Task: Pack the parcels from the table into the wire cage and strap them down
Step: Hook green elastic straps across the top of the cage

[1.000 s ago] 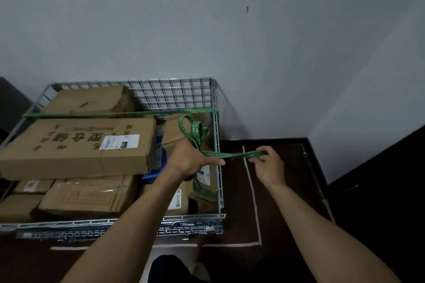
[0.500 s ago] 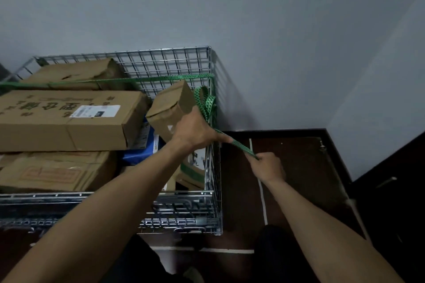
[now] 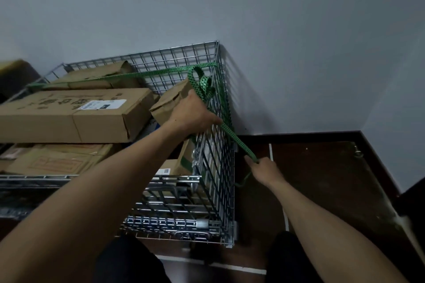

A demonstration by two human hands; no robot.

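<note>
Fingers (image 3: 211,119) of left hand (image 3: 192,115) and right hand (image 3: 265,169) grip green strap (image 3: 238,142) over wire cage (image 3: 222,179) of parcels (image 3: 76,114)

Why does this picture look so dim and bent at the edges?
Head view: dim, flat light, no glare; the wire cage casts a soft shadow on the wall; the wide lens bows straight lines; the left edge is blurred.

I see a plain grey wall (image 3: 207,2) meeting a second wall (image 3: 400,89) in a corner at the right, a dark skirting (image 3: 299,133) along their foot, and a dark brown floor (image 3: 322,179) marked with white lines (image 3: 271,151), all dimly lit.
</note>
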